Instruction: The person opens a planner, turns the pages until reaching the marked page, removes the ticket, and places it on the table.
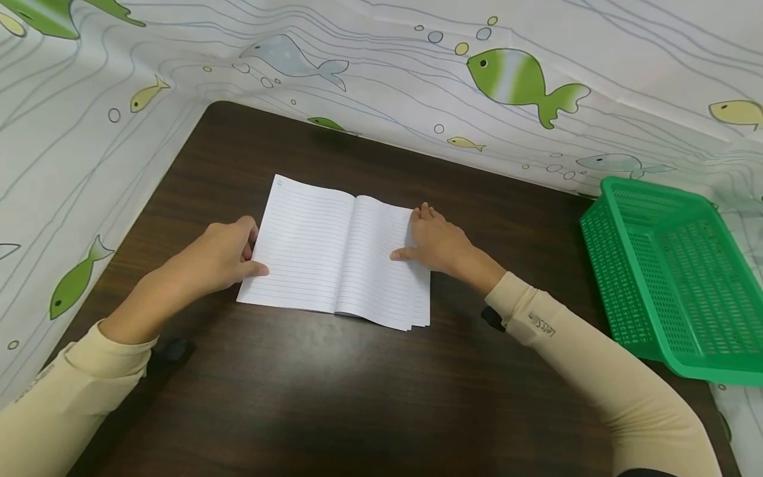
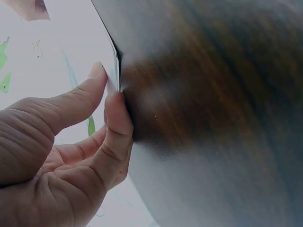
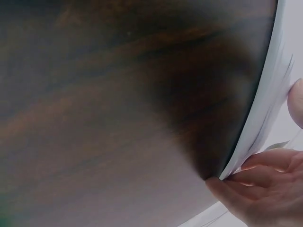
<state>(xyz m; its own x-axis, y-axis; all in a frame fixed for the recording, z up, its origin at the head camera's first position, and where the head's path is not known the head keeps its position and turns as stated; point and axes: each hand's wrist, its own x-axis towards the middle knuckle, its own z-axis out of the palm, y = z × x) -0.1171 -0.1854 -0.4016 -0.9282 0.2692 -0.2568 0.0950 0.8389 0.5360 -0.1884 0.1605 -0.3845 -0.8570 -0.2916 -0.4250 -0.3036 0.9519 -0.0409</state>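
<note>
While fish-printed cloth [image 1: 381,43] rises behind and to the left of an open notebook [image 1: 304,245], a dark wood-grain table [image 1: 334,397] spreads out beneath it. A green plastic basket [image 1: 610,278] stands well apart, to the notebook's right. Two beige sleeves [image 1: 584,358] reach in from the near side of the notebook, one to each side. The notebook itself lies spread, ruled pages facing up; its right-hand pages bow upward beside the fold, and a few leaves step out unevenly at the near right corner.

At the notebook's left edge, the left hand [image 1: 220,255] has thumb and forefinger nearly closed, pinching the thin margin, thumb above. At its right edge, the right hand [image 1: 438,242] is spread, fingers fairly straight along the far corner, thumb well apart and resting on the page; no firm grip shows, and whether a leaf is caught between fingers cannot be told.

Handling it well probably calls for a light left pinch that avoids creasing, a flat right thumb to settle the bowed pages, and even support from both sides so the stepped leaves stay together.
</note>
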